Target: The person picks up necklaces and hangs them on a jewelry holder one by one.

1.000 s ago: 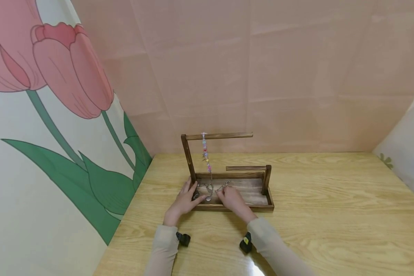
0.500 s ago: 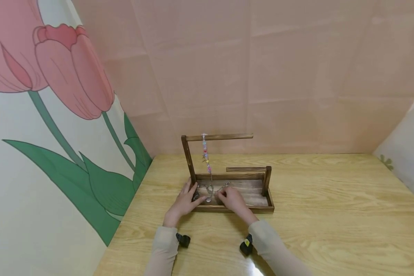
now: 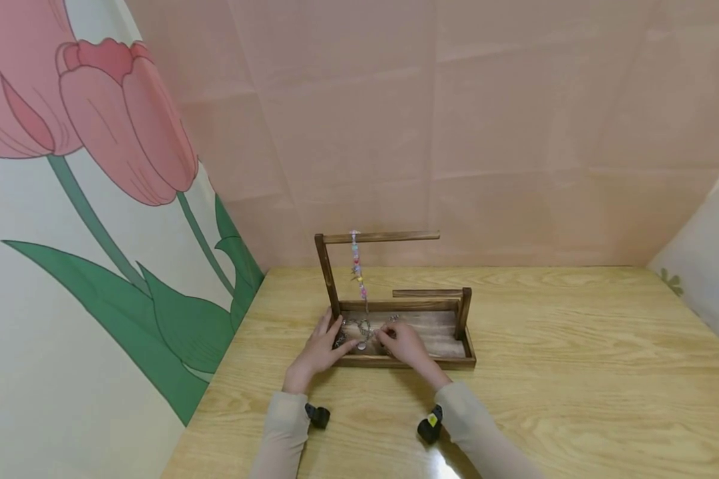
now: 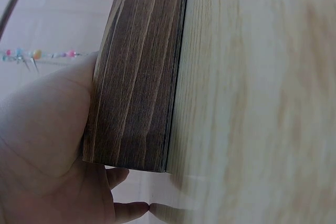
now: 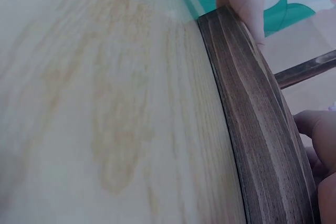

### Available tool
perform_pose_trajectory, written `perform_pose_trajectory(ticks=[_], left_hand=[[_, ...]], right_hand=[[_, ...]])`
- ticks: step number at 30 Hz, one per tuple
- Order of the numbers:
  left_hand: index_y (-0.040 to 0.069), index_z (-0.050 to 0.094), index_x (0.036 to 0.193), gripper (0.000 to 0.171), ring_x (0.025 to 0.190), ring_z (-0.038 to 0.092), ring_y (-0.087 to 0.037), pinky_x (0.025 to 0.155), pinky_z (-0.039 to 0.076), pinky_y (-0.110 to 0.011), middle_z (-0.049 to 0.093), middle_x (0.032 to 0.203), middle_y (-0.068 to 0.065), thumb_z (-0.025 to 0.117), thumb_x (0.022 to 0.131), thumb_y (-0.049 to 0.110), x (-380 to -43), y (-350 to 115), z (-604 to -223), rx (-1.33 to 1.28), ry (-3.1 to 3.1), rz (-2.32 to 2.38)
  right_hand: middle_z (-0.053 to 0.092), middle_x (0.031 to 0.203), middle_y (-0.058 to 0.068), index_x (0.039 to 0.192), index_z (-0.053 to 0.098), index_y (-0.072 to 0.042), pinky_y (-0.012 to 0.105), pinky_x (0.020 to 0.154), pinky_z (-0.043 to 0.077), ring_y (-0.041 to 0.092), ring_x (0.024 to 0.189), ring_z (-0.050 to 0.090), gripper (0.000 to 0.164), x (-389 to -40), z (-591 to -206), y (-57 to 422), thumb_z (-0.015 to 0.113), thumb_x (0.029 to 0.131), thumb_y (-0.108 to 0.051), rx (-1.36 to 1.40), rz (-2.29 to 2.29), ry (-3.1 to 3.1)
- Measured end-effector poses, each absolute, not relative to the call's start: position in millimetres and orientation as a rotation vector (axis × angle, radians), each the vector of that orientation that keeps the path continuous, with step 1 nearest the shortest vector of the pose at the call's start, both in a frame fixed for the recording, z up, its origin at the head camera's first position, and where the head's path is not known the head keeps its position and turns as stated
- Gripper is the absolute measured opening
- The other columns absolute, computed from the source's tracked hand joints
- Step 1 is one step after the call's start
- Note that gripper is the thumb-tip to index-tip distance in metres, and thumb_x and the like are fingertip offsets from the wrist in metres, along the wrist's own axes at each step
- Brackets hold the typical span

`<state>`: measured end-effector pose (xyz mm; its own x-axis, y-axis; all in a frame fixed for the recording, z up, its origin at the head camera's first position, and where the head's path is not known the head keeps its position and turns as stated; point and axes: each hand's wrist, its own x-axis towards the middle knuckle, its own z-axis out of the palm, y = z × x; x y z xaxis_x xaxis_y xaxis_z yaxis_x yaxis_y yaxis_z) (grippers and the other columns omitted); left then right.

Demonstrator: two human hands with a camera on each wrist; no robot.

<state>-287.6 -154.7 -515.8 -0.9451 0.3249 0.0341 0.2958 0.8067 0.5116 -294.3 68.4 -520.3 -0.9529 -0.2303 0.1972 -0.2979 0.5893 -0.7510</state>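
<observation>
Centrally, one wooden tray (image 3: pixel 443 363); left hand (image 3: pixel 317 351), spread wide across its near left corner, seemingly steadying it; right hand (image 3: pixel 406 346), pinching a silver chain (image 3: pixel 364 328) lying inside; beaded strand (image 3: pixel 356 259), hung from the upper bar (image 3: pixel 398 236), apparently for display.

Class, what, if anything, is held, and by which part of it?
The right hand seems to pinch a silver chain, exact spot hidden; the left hand rests on the tray.

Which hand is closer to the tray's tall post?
Left. The left hand is beside the tall post, near its base; the right hand is farther right, over the tray.
</observation>
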Motion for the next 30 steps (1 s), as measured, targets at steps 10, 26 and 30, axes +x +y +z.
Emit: perform_pose_trajectory(ticks=[10,26,30], left_hand=[[0.008,0.023,0.148,0.079,0.141,0.005,-0.039,0.108,0.017,-0.059,-0.002,0.156,-0.011,0.045,0.090,0.058,-286.3,-153.5,-513.1,0.498,2.934,0.816],[0.009,0.023,0.148,0.080,0.141,0.006,-0.039,0.108,0.018,-0.059,-0.002,0.156,-0.010,0.043,0.090,0.060,-286.6,-154.2,-514.7,0.502,2.942,0.804],[0.008,0.024,0.148,0.079,0.141,0.007,-0.039,0.108,0.018,-0.058,-0.001,0.156,-0.011,0.044,0.090,0.058,-286.6,-154.0,-514.7,0.503,2.948,0.801]], right_hand=[[0.067,0.077,0.005,0.090,0.070,-0.003,0.023,0.058,0.042,0.006,0.061,0.050,0.019,-296.4,-518.8,69.2,0.061,0.091,-0.020,0.545,1.409,-2.622],[0.068,0.081,0.019,0.096,0.066,0.007,0.022,0.055,0.046,0.029,0.067,0.060,0.022,-299.3,-515.2,69.0,0.056,0.093,-0.012,0.553,1.717,-2.547],[0.068,0.080,0.019,0.095,0.065,0.009,0.021,0.055,0.045,0.015,0.062,0.055,0.021,-299.3,-513.5,69.1,0.055,0.093,-0.010,0.559,1.731,-2.516]])
